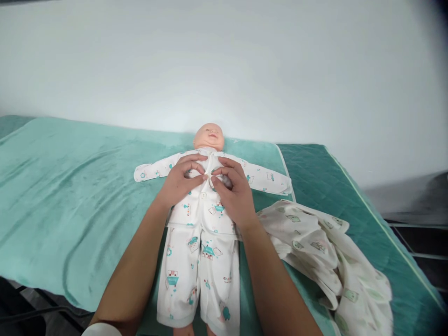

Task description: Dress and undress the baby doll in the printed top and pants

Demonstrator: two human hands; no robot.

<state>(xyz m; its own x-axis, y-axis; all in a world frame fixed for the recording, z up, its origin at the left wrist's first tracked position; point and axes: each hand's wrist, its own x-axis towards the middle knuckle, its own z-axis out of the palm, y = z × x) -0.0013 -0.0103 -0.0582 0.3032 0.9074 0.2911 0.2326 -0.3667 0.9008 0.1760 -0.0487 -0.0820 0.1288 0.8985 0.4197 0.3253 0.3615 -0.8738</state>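
Observation:
A baby doll [209, 136] lies on its back, dressed in a white printed shirt [219, 217] and matching trousers [178, 275]. Its sleeves stretch out to both sides. My left hand [184, 176] and my right hand [234, 184] meet over the chest, fingers bent, at the front opening of the shirt. Each hand pinches one edge of the shirt front between thumb and fingers. Just below them a button shows on the shirt front. The fingertips partly hide the spot where the two edges meet.
Beneath the doll is a light green blanket [87, 186] over a darker green quilted mat [353, 214]. A crumpled white cloth with a green print [315, 242] lies to the right. Behind the bed stands a white wall [224, 60]. A black cable [45, 311] shows at the lower left.

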